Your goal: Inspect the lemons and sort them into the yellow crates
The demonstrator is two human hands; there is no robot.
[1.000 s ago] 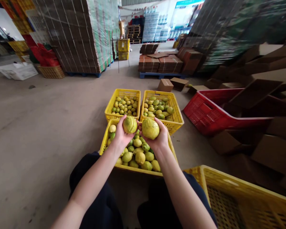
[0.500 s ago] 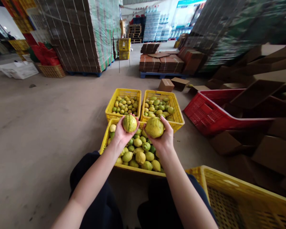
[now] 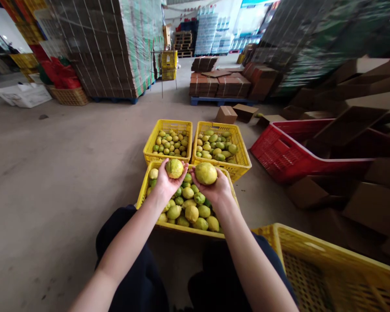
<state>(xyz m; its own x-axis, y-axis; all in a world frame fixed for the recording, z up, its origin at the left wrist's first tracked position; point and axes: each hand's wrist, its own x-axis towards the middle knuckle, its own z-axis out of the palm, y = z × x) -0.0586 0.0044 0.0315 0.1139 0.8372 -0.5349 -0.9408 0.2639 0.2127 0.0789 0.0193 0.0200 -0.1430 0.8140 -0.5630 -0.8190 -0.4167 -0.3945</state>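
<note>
My left hand (image 3: 167, 181) is curled around a yellow-green lemon (image 3: 174, 168), which faces up out of the palm. In my right hand (image 3: 218, 187) lies a larger, paler lemon (image 3: 206, 173), cradled by the fingers and thumb. Both hands are held above the near yellow crate (image 3: 188, 228), side by side and a little apart. Many lemons, yellow to green, fill that crate; one yellow lemon (image 3: 191, 213) sits near its front. My hands and forearms hide part of the fruit.
Behind stand two yellow crates of smaller fruit, a left one (image 3: 145, 152) and a right one (image 3: 245, 159). A red crate (image 3: 266, 151) with cardboard stands at right. Another yellow crate (image 3: 338, 255) is by my right leg. Flattened boxes lie on a blue pallet (image 3: 211, 102).
The lemon in my right hand has turned and come slightly lower and to the left. My left hand's lemon has also rotated and shifted a little left.
</note>
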